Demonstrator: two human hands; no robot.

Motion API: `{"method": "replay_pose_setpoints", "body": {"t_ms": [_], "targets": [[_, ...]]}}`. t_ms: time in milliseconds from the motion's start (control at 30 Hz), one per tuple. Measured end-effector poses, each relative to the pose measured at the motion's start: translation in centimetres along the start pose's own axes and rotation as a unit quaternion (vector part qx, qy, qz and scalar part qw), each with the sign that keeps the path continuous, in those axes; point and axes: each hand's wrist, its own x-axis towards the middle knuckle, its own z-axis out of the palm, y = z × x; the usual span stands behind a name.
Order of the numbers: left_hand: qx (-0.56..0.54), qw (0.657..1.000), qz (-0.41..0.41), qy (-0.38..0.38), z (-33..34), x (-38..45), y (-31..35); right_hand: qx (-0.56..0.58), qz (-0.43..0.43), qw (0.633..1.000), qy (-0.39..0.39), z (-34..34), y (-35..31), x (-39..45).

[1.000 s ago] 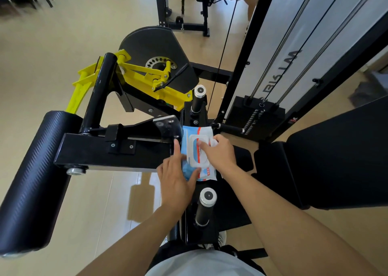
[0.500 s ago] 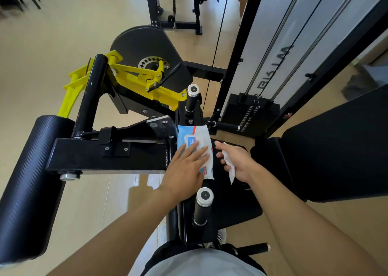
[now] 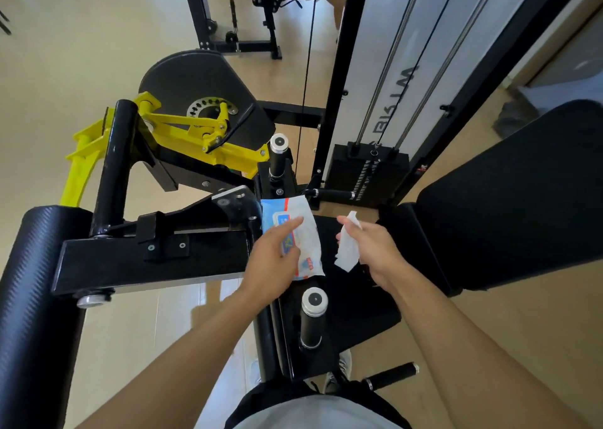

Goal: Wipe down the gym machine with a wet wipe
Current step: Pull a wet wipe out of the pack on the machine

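Observation:
A blue and white wet wipe pack (image 3: pixel 305 229) lies on the black seat (image 3: pixel 355 301) of the gym machine. My left hand (image 3: pixel 272 255) rests on the pack with its fingers straight, pressing it down. To the right of the pack, my right hand (image 3: pixel 372 249) pinches a white wet wipe (image 3: pixel 347 249) that hangs crumpled above the seat. The machine's black frame arm (image 3: pixel 146 259) and yellow lever (image 3: pixel 182 135) stretch off to the left.
A black roller pad (image 3: pixel 36 298) sits at the far left and a black backrest pad (image 3: pixel 509 200) at the right. Two upright black handles (image 3: pixel 311 314) (image 3: pixel 278 154) flank the pack. The weight stack (image 3: pixel 368 171) with cables stands behind. Another person's legs show at top.
My right hand pulled a wipe out of the pack and moved right with it. My left hand slid onto the pack and flattened over it.

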Motion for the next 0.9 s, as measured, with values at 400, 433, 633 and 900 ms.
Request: {"method": "replay_pose_setpoints", "body": {"t_ms": [400, 433, 633, 900], "targets": [[-0.101, 0.951, 0.263, 0.131, 1.2, -9.1, 13.6, 0.142, -0.035, 0.986, -0.077, -5.9, 1.8, -4.5], [-0.103, 0.956, 0.247, 0.118, 3.0, -9.8, 13.9, 0.151, -0.036, 0.984, -0.092, -6.9, 2.0, -4.7], [-0.181, 0.977, -0.103, 0.047, 14.5, -10.0, 12.0, 0.128, -0.081, 0.968, -0.201, -16.1, 5.5, -6.1], [-0.438, 0.842, -0.276, -0.152, 27.1, -12.6, 13.2, 0.013, -0.077, 0.968, -0.237, -29.9, 10.3, -7.3]]}}
